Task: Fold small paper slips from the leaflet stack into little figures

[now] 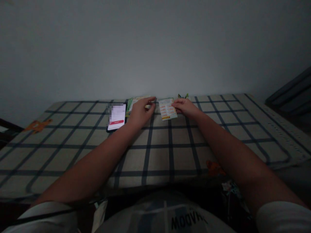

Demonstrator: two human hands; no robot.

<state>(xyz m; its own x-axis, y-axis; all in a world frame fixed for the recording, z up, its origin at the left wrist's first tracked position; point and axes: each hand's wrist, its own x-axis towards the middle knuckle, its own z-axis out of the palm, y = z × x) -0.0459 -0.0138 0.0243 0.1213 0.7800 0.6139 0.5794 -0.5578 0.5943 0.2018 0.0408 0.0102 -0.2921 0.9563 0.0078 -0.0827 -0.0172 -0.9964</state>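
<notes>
A small printed card [167, 109] with red and yellow print is pinched at its right edge by my right hand [184, 107]. It is tilted just above the checked cloth. My left hand [143, 109] is to its left with thumb and fingers apart, holding nothing that I can see. Beneath and behind that hand lie several green and white printed cards [131, 104], partly covered by it. A phone [117, 117] with a lit screen rests left of the cards, part of its screen blurred out.
A checked cloth [157, 155] with dark blue lines covers the table, which meets a plain wall [155, 48]. A small patterned object [183, 95] is behind my right hand. Orange printed figures show at the cloth's left [38, 125] and front. Something dark and striped [291, 87] stands at the far right.
</notes>
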